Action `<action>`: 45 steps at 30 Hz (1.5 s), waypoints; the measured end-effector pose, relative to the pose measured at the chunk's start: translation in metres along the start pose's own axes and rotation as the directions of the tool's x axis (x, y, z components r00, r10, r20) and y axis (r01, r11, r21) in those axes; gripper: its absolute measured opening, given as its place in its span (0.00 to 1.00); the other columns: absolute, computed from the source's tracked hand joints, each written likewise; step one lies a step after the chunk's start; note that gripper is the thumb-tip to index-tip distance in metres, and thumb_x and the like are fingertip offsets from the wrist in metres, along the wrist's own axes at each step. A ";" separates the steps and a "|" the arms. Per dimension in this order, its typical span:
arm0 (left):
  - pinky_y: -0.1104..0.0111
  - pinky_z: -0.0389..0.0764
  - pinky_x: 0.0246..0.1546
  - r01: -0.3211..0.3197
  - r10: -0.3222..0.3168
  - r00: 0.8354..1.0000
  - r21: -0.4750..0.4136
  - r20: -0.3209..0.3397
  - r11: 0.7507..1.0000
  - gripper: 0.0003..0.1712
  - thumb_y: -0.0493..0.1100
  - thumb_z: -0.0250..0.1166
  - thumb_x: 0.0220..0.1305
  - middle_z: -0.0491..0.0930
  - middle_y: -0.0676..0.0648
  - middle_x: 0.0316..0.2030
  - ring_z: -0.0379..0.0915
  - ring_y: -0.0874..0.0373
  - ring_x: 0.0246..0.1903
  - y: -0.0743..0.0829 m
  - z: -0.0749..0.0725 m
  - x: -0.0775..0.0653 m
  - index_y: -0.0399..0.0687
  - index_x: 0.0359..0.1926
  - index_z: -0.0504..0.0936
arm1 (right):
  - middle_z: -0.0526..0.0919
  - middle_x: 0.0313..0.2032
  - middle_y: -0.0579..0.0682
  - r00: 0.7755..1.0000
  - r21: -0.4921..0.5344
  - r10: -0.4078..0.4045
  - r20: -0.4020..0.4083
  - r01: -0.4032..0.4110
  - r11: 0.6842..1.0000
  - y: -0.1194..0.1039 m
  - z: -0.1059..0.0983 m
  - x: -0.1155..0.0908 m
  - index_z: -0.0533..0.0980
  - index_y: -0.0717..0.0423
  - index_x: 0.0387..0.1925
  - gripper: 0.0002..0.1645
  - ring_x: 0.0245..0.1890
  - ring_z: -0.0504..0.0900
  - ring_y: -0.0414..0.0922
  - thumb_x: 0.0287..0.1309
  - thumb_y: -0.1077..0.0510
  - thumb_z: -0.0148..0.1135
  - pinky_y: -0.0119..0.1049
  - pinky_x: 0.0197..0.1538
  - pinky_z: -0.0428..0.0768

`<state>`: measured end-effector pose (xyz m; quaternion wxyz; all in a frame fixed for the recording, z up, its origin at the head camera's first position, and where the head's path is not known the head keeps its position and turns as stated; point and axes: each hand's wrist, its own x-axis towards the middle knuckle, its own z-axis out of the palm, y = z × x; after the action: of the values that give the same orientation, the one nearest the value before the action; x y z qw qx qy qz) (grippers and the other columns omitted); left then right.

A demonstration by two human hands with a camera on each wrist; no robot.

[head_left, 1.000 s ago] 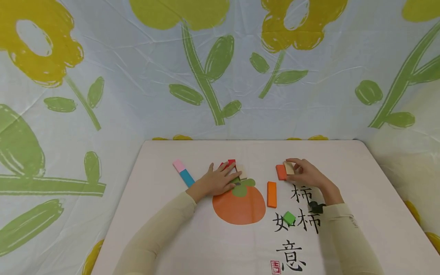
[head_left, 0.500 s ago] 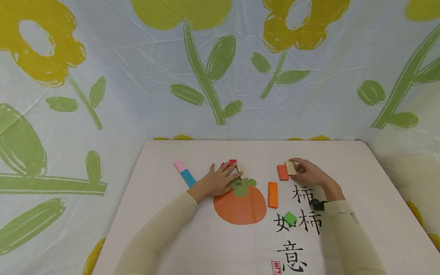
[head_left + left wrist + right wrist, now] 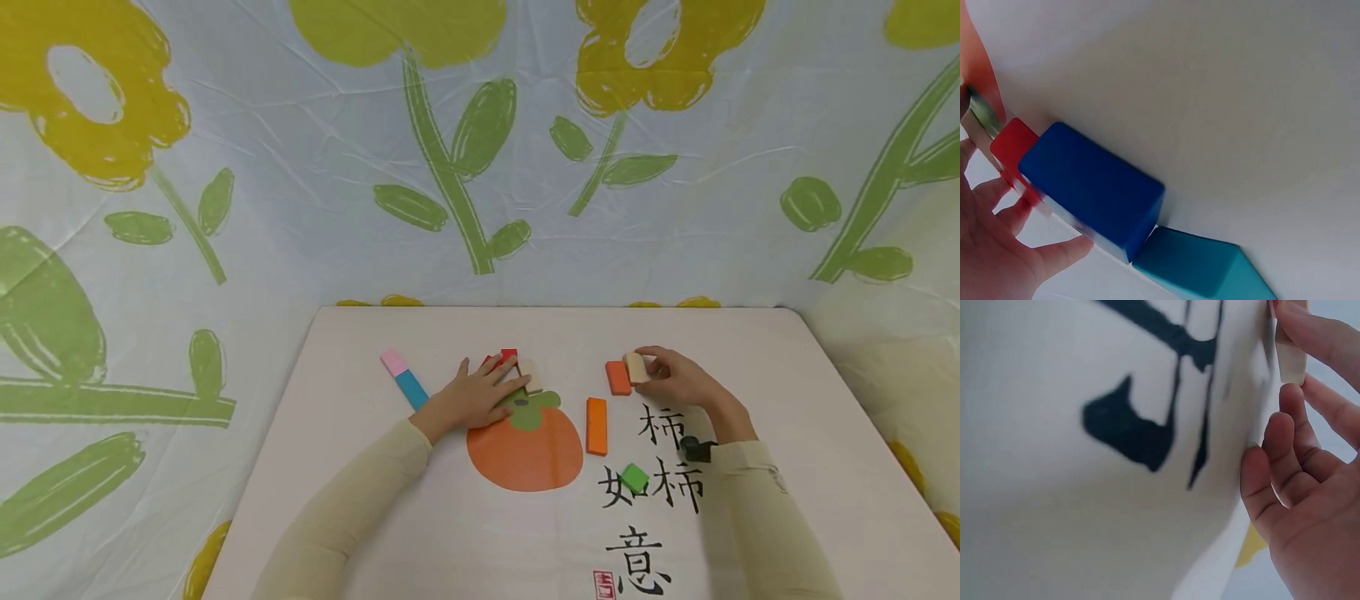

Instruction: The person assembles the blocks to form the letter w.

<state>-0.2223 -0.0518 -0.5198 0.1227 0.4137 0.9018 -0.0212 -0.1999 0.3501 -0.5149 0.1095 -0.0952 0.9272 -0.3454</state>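
Note:
My left hand [image 3: 474, 398] lies with fingers spread over a row of blocks. Beneath and beside its fingers show red blocks [image 3: 509, 355] and a pale wooden block [image 3: 530, 375]. In the left wrist view, its fingertips are right at a red block [image 3: 1013, 145] and a dark blue block [image 3: 1094, 187], with a teal block [image 3: 1188, 259] at the blue one's end. On the right, my right hand [image 3: 678, 379] pinches a plain wooden block [image 3: 636, 367] between thumb and fingers, close beside a red-orange block [image 3: 618, 377]. The right wrist view catches only part of that wooden block [image 3: 1291, 359].
A pink block [image 3: 393, 361] lies at the far left end of the row. An orange block [image 3: 596, 426] and a green block [image 3: 634, 478] lie nearer me. The table cover [image 3: 450, 533] bears a printed persimmon [image 3: 525, 458] and black characters. A flowered cloth [image 3: 300, 167] hangs behind.
The wooden block in my right hand has shifted slightly right and down, from overlapping the red-orange block to standing beside it. My left hand stays in place.

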 end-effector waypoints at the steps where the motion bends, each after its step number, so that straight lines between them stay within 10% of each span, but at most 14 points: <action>1: 0.34 0.52 0.65 -0.002 0.002 1.000 -0.002 -0.003 1.000 0.37 0.63 0.48 0.76 0.41 0.48 0.79 0.38 0.45 0.77 0.000 0.000 0.000 0.70 0.80 0.48 | 0.76 0.44 0.62 1.000 -0.002 0.001 -0.003 -0.001 1.000 -0.001 -0.001 -0.001 0.66 0.65 0.68 0.39 0.38 0.74 0.53 0.58 0.61 0.71 0.44 0.40 0.74; 26: 0.35 0.52 0.66 0.009 -0.009 1.000 -0.001 0.009 1.000 0.37 0.65 0.47 0.75 0.41 0.50 0.79 0.37 0.46 0.77 -0.001 0.004 0.003 0.73 0.80 0.47 | 0.74 0.36 0.54 0.959 0.061 -0.267 0.092 0.262 0.963 -0.089 0.053 0.002 0.71 0.58 0.66 0.38 0.33 0.70 0.49 0.54 0.59 0.76 0.36 0.32 0.72; 45: 0.34 0.53 0.65 0.012 -0.012 1.000 -0.015 0.017 1.000 0.38 0.65 0.47 0.75 0.37 0.50 0.80 0.35 0.45 0.77 -0.002 0.000 0.000 0.73 0.80 0.45 | 0.76 0.38 0.53 0.951 0.007 -0.226 0.210 0.230 0.973 -0.118 0.087 0.015 0.73 0.55 0.65 0.37 0.33 0.71 0.46 0.54 0.59 0.76 0.37 0.31 0.73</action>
<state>-0.2235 -0.0530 -0.5200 0.1333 0.4071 0.9034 -0.0186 -0.1791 0.2045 -0.5030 0.1652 -0.2384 0.8962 -0.3357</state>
